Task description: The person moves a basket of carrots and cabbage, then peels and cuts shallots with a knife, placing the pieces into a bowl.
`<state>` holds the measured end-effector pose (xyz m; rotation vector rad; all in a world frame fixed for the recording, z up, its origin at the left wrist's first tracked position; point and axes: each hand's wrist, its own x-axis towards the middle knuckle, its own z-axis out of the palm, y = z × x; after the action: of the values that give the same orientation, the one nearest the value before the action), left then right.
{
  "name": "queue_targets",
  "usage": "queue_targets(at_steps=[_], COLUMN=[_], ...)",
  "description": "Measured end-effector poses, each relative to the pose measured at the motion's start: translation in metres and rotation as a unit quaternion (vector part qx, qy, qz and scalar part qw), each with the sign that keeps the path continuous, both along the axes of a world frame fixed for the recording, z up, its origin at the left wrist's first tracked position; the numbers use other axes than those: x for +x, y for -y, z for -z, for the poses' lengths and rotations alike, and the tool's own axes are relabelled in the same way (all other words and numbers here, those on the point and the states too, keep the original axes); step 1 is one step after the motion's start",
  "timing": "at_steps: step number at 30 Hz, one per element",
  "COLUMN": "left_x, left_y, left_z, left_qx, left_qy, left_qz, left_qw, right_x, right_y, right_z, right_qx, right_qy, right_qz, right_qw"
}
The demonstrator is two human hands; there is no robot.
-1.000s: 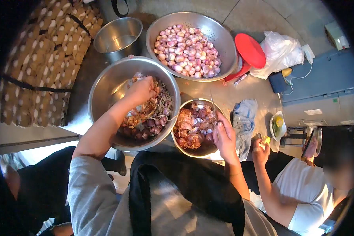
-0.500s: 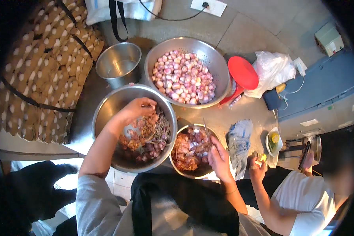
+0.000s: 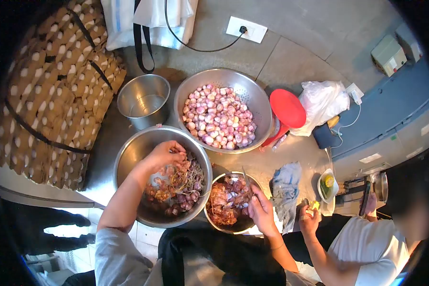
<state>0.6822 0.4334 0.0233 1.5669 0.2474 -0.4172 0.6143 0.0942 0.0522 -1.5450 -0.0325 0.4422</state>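
Observation:
Inside the large steel bowl [image 3: 128, 157], my left hand [image 3: 168, 155] has its fingers curled together over unpeeled shallots [image 3: 188, 194] with stringy roots and loose brown skins. Whatever is between those fingers is too small to make out. My right hand [image 3: 261, 209] grips a small knife [image 3: 245, 176], its blade pointing up and away from me. Below the blade stands a smaller steel bowl [image 3: 231, 230] filled with reddish-brown shallot skins [image 3: 221, 205] and a few pale pieces. Behind both bowls, a steel colander [image 3: 262, 102] holds many peeled shallots [image 3: 219, 117].
Strapped egg trays [image 3: 57, 105] are stacked at left, beside a steel pot [image 3: 143, 97]. To the right are a red round lid [image 3: 288, 108], a white plastic bag [image 3: 321, 105] and a blue cloth [image 3: 286, 188]. A co-worker's hand [image 3: 309, 220] holds something yellow close by.
The view has shifted, so the bowls and colander appear lower in the picture. My left hand stays in the large bowl, and my right hand still holds the knife.

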Motion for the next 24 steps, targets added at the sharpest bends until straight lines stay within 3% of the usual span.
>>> queue_targets(at_steps=[8, 17, 24], left_x=[0.0, 0.001, 0.003], left_y=[0.0, -0.003, -0.005], left_z=[0.008, 0.013, 0.02], left_qx=[-0.004, 0.179, 0.187], left_qy=[0.041, 0.096, 0.118], left_qz=[-0.003, -0.012, 0.001], left_qw=[0.999, 0.979, 0.975], right_x=[-0.001, -0.001, -0.001], right_y=[0.0, -0.003, -0.003], right_z=[0.0, -0.003, -0.007], right_qx=[-0.006, -0.013, -0.018], right_qy=[0.003, 0.007, 0.007], right_qz=[0.002, -0.001, -0.004], right_qw=[1.0, 1.0, 1.0])
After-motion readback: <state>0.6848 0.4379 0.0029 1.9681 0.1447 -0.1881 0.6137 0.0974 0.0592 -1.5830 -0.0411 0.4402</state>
